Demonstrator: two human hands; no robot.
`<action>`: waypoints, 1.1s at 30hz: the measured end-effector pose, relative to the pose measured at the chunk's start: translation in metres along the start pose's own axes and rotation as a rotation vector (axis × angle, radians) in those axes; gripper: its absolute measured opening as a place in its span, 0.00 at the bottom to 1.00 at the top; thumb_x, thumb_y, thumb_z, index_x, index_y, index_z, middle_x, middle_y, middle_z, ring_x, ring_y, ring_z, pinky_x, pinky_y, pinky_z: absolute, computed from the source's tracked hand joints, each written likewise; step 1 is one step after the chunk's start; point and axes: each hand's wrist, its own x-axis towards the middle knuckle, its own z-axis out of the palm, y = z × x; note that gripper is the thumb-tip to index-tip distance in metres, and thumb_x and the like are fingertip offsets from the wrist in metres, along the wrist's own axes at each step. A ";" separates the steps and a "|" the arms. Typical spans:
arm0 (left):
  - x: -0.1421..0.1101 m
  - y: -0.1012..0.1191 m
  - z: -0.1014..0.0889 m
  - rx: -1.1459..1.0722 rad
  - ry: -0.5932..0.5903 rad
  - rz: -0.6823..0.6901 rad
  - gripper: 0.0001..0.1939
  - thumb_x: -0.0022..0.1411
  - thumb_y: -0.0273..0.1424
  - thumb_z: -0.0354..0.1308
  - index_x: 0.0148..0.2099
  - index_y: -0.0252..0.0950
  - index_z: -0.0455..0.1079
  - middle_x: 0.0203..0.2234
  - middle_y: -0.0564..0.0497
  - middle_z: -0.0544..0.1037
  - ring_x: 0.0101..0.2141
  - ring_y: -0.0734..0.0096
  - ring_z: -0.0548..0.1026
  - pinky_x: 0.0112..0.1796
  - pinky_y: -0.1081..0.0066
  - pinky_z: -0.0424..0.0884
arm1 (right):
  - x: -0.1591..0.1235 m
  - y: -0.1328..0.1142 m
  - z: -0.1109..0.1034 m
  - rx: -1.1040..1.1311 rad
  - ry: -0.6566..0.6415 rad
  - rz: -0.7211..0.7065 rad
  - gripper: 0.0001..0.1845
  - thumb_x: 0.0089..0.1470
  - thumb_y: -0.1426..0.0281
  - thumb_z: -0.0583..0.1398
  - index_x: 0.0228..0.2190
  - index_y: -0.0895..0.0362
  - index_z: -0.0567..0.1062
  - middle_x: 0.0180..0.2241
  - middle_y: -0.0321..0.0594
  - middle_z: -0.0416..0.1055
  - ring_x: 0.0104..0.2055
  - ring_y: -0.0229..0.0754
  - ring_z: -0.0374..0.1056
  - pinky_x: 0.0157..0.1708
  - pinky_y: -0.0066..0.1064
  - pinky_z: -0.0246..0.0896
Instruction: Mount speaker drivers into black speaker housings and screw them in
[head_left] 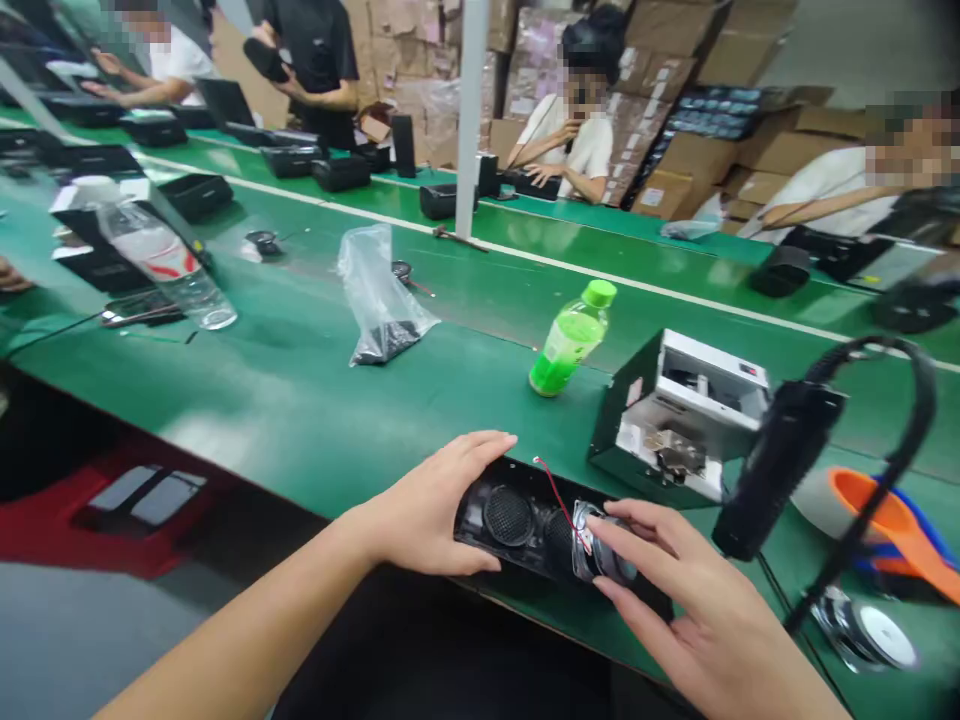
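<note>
My left hand (420, 505) is spread across the left end of a black speaker housing (472, 515), thumb on the near side and fingers on the far side, gripping it. The housing lies at the near edge of the bench, with round mesh grilles (508, 515) showing inside. Between the thumb and fingers of my right hand (697, 595) is a small speaker driver (582, 528) with a silver frame. It is tilted over the right part of the housing. A thin red wire (555, 487) rises from it to a small white connector. My right palm hides the housing's right end.
Beyond the housing stand a green-capped bottle (571, 338) and an open-fronted device (675, 420). Right of these are a black tool on a hanging cable (780, 470), tape rolls (877, 515) and another driver (862, 630). A plastic bag (379, 300) and water bottle (169, 260) lie left. Several people work across the bench.
</note>
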 end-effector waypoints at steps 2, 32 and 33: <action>-0.007 -0.007 0.007 -0.062 0.035 -0.016 0.68 0.55 0.48 0.80 0.84 0.46 0.42 0.78 0.33 0.56 0.76 0.35 0.57 0.73 0.39 0.62 | 0.015 0.004 0.006 0.004 -0.051 -0.048 0.32 0.61 0.42 0.66 0.55 0.52 0.81 0.49 0.50 0.81 0.52 0.57 0.81 0.49 0.40 0.83; -0.009 -0.017 0.007 -0.111 -0.061 -0.118 0.66 0.55 0.54 0.78 0.82 0.49 0.40 0.74 0.36 0.60 0.73 0.38 0.63 0.71 0.40 0.64 | 0.054 0.000 0.021 -0.211 -0.249 -0.425 0.16 0.77 0.59 0.56 0.51 0.55 0.79 0.51 0.35 0.79 0.50 0.42 0.72 0.52 0.38 0.68; -0.009 -0.017 0.007 -0.112 -0.060 -0.118 0.66 0.56 0.54 0.78 0.82 0.50 0.40 0.74 0.36 0.60 0.73 0.38 0.63 0.71 0.40 0.64 | 0.053 -0.001 0.020 -0.209 -0.250 -0.428 0.16 0.77 0.60 0.55 0.51 0.55 0.79 0.51 0.35 0.79 0.49 0.41 0.72 0.52 0.38 0.67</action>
